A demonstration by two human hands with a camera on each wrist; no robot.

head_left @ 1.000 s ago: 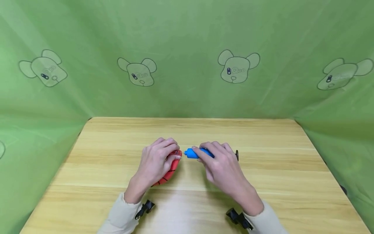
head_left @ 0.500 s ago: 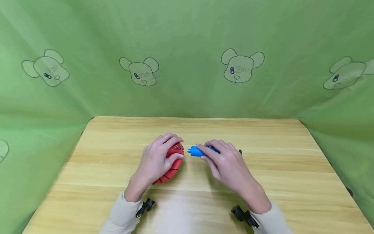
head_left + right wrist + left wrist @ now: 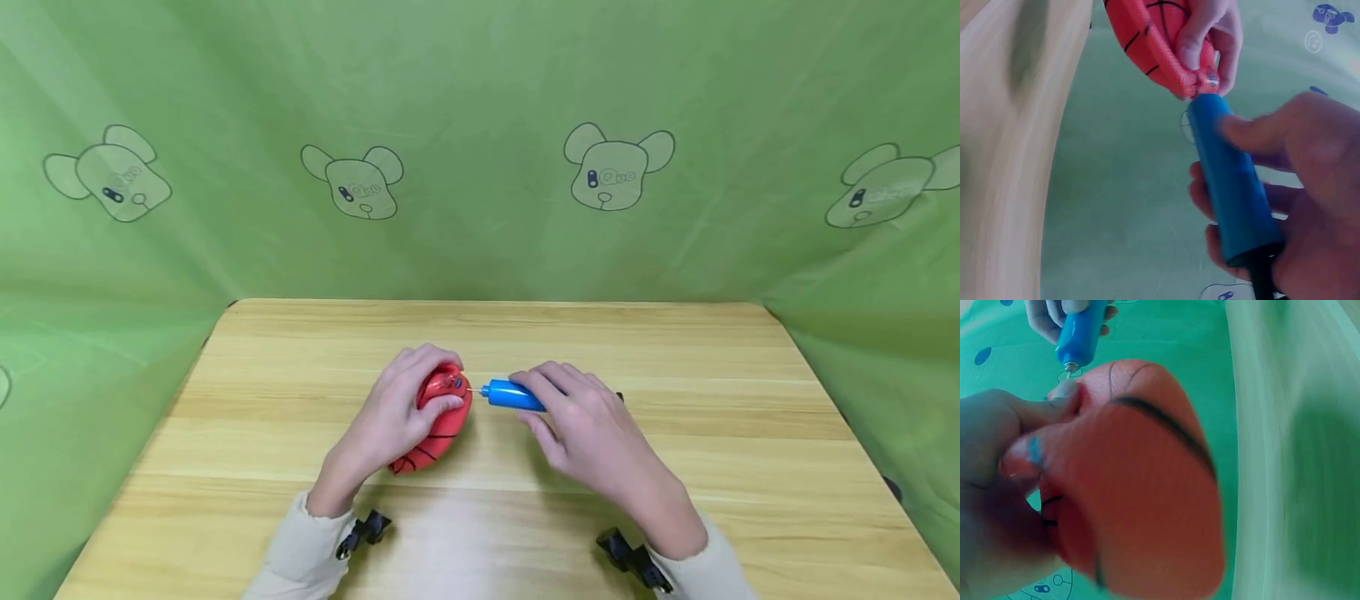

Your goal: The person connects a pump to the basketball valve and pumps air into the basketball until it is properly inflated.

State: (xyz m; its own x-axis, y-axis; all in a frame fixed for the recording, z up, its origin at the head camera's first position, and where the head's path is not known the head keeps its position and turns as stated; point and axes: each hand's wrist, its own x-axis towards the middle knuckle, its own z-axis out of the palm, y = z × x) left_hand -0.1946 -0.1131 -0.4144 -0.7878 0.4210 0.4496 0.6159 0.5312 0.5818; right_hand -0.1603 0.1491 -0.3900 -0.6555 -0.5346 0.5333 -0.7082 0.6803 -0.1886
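My left hand (image 3: 393, 412) pinches a limp, deflated red ball (image 3: 444, 433) with black lines, thumb on the near face and fingers behind its upper edge. A small blue spot shows near the pinched part. My right hand (image 3: 581, 417) grips a blue hand pump (image 3: 513, 395), which lies level and points left. Its thin needle (image 3: 475, 390) reaches the ball's right edge. In the right wrist view a black rod (image 3: 1261, 275) sticks out of the pump's rear end. The ball fills much of the left wrist view, its flattened side (image 3: 1141, 494) bent and dished.
Both hands work above a light wooden table (image 3: 675, 358). A green curtain (image 3: 480, 242) with bear-head drawings hangs behind it and along both sides. Black camera mounts (image 3: 363, 533) sit on the wrists by the pale sleeves (image 3: 303, 550).
The left fingers have shifted on the ball, so more of its red face now shows. The right hand and pump have moved slightly right, and more of the needle shows.
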